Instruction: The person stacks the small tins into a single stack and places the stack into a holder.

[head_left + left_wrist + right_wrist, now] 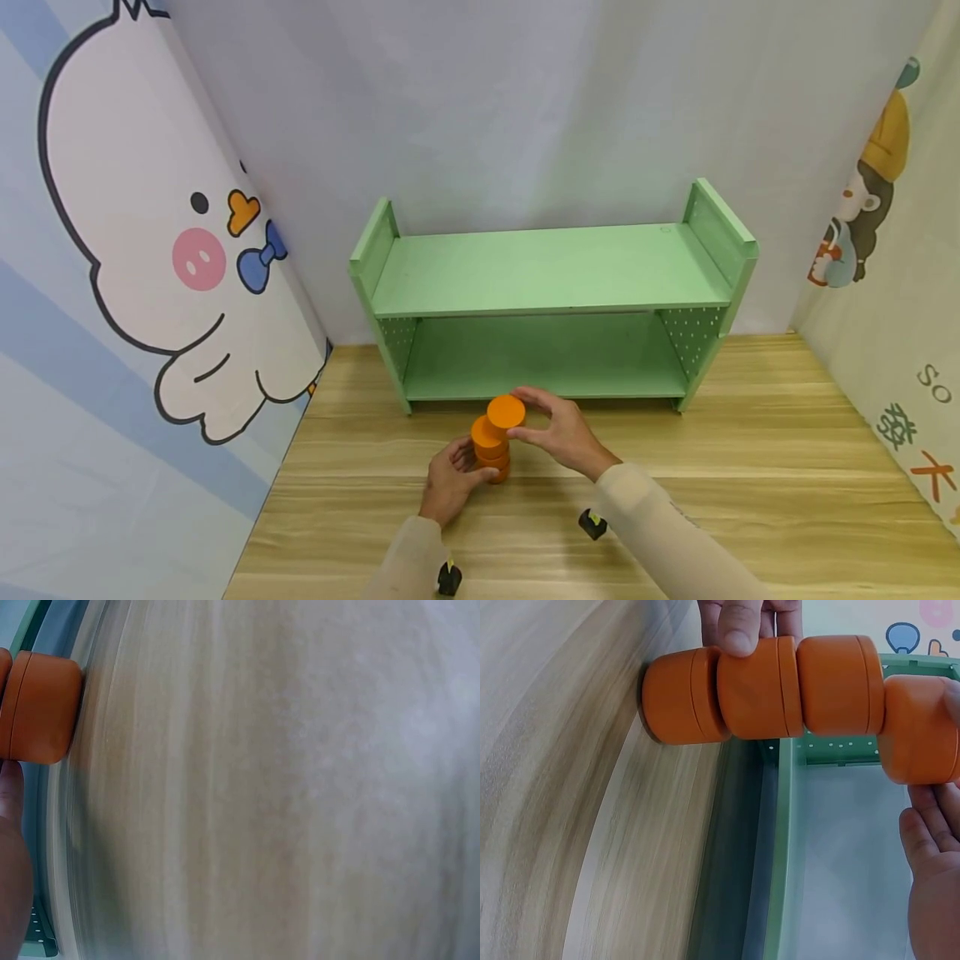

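Note:
Three round orange lidded jars stand in a stack on the wooden table; the lowest jar [679, 697] rests on the tabletop. My left hand [447, 483] grips the stack from the left, thumb and fingers around the second jar [754, 697]. Above it sits the third jar [838, 686]. My right hand [566, 433] pinches a fourth orange jar [506, 411] between thumb and fingers, at the top of the stack and offset from the third jar's lid. In the left wrist view, only the lower jars [45, 709] and part of the left hand [11, 855] show.
A green two-tier shelf [551, 267] stands behind the hands at the back of the wooden table [360, 467]. Two small black pieces with yellow marks lie by the forearms, a left piece [449, 579] and a right piece [592, 523]. Printed curtains surround the table.

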`<state>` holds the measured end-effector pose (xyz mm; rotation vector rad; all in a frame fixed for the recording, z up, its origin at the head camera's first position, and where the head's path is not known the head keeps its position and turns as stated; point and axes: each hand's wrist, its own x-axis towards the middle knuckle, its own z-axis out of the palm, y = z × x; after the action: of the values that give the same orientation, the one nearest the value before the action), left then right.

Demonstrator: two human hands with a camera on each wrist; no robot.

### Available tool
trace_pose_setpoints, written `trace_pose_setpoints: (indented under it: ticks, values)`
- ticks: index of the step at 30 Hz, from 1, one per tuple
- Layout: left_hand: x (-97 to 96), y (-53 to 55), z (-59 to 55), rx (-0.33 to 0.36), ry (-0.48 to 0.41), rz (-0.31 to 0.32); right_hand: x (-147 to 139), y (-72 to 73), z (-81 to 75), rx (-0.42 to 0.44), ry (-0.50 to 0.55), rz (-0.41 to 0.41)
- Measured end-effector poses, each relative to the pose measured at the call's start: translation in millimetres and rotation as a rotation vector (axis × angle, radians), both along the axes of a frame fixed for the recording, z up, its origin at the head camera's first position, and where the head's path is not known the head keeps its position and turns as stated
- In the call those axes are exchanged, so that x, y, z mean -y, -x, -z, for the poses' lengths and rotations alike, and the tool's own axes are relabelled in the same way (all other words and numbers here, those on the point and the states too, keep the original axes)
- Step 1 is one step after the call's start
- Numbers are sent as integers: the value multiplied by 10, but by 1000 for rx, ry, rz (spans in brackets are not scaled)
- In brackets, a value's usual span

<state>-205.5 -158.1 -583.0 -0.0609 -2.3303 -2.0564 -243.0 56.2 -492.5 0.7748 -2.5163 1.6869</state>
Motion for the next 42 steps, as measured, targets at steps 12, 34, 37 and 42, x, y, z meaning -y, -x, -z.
trace_pose_setpoints:
  ticks: [12,34,37,42]
  values:
    - [14,11,-11,-1,-20,-6,72,1,2,-28,19,-29]
    - [-7,-44,-139,-11,-72,29,196,-13,13,33,10,-61]
    - [-9,-39,-112,-17,-64,26,207,-18,12,35,23,-71]
    - [-5,-10,-23,-20,-46,17,229,-30,-5,27,32,-72]
